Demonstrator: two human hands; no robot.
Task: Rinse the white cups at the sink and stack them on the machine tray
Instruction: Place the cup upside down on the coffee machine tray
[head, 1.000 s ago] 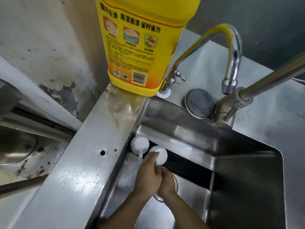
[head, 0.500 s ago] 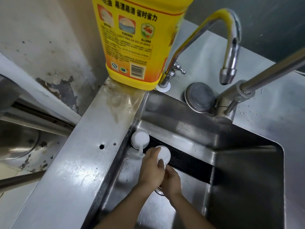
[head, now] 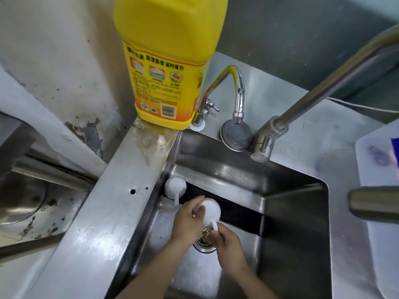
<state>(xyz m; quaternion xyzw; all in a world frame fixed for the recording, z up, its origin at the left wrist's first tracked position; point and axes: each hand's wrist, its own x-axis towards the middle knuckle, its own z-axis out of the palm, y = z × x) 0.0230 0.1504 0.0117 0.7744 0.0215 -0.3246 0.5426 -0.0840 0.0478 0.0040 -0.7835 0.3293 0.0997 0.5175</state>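
Note:
Both hands are down in the steel sink (head: 298,212). Between them is a white cup (head: 211,212), its open mouth facing up. My left hand (head: 186,221) wraps the cup's left side, fingers curled over the rim. My right hand (head: 226,240) pinches the cup's handle from the lower right. A second white cup (head: 175,187) with its handle pointing toward me sits in the sink's far-left corner, beside a black perforated strip (head: 235,210). The machine tray is out of view.
A big yellow detergent jug (head: 168,67) stands on the sink's back-left corner. A curved tap (head: 237,98) and a straight steel tap arm (head: 323,93) reach over the basin. The drain strainer (head: 204,242) lies under my hands. A white board (head: 380,190) lies at the right.
My hands have parted: the right hand slid to the cup's handle and the cup turned mouth up, lifted slightly right of the corner cup. The camera pulled back.

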